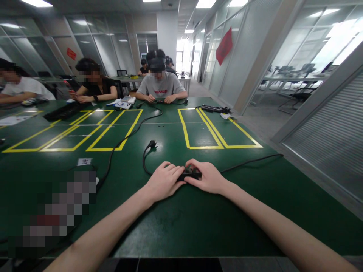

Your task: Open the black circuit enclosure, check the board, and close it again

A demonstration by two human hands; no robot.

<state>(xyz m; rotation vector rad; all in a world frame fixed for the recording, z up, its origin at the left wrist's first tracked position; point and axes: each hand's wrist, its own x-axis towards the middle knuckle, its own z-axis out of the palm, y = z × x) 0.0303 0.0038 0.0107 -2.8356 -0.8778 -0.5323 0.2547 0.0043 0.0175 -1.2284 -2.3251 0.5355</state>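
Both hands are closed round a slim black power adapter [192, 176] low over the green table [198, 223]. My left hand [163, 182] grips its left end, fingers bent over the top. At the other end, my right hand [206, 176] pinches it between thumb and curled fingers. The fingers cover much of the adapter. From behind my left hand a black cord loops up to a mains plug [152, 144], which lies on the tabletop. A thinner cord [249, 161] runs out past my right wrist towards the table's right edge.
Left of my arm lies a power strip [59, 211], partly blurred out; its cable [113, 149] crosses the table. Yellow tape rectangles [205, 147] mark the far half. A black folded item [212, 108] rests at the back right. Co-workers sit opposite, one person [160, 85] handling a corded object.
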